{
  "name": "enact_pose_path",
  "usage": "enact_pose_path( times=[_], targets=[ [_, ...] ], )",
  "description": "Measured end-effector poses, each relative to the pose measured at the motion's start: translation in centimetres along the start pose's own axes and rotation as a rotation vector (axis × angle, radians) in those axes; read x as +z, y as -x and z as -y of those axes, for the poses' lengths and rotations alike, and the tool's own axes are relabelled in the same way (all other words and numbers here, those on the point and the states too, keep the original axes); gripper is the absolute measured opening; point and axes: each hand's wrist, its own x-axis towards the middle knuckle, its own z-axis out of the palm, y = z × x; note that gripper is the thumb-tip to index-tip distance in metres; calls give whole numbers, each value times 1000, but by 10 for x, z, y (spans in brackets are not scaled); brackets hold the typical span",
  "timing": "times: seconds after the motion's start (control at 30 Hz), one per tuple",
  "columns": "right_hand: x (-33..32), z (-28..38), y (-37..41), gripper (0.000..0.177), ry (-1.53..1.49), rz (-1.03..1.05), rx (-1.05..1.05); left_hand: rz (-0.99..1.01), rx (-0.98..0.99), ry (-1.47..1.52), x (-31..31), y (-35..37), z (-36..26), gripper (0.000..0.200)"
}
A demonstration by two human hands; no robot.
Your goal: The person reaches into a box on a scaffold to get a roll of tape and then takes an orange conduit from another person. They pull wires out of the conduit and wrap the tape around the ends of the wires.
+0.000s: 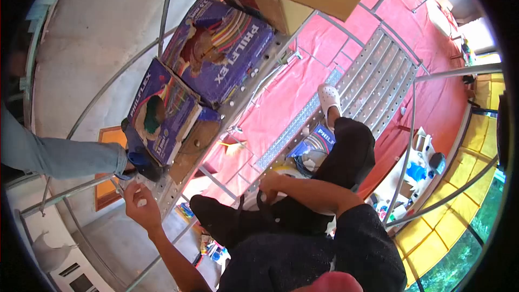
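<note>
Curling narrowly, the left hand (143, 203) lies just beside another person's dark shoe (147, 171) and the perforated metal plank (170, 189); from where I stand, its contents cannot be told. For steady work, keep those fingertips clear of the shoe, wrist relaxed. Torn purple cardboard boxes (174, 94), raggedly holed, rest on the plank. Farther right, the right hand (272, 183) curls above the lap, its grip unclear. Beyond lies ribbed metal decking (373, 75).

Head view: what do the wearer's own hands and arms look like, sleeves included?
The left hand and right hand are ungloved, with no watch visible. A short black sleeve shows on the right arm; the left sleeve can't be made out.
</note>
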Motion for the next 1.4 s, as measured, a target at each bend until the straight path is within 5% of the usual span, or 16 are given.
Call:
enact_pose_path(
  times=[0.07,0.1,0.3,0.6,0.77,0.8,0.87,1.07,1.4],
  targets=[
    [1,20,-3,61,-5,6,-30,-33,181,17,12,-26,-48,20],
    [-10,-26,-1,62,64,-10,-14,-21,206,115,61,-58,-103,20],
    [22,-16,-25,68,10,-66,-101,104,359,335,132,-129,-247,21],
    [15,-11,-32,64,16,-44,-133,249,597,527,198,-197,-359,22],
    [15,-16,-42,60,-37,-56,-159,245,803,456,263,-259,-428,24],
    [2,-14,-17,44,-20,-123,-180,232,848,434,279,-271,-440,26],
    [1,-11,-26,50,5,-68,-145,231,891,327,314,-293,-463,28],
    [12,-5,-34,51,-27,-86,-159,453,807,21,397,-324,-508,34],
    [17,-6,-25,53,-33,-82,-219,655,501,173,519,-352,-513,47]
  ],
)
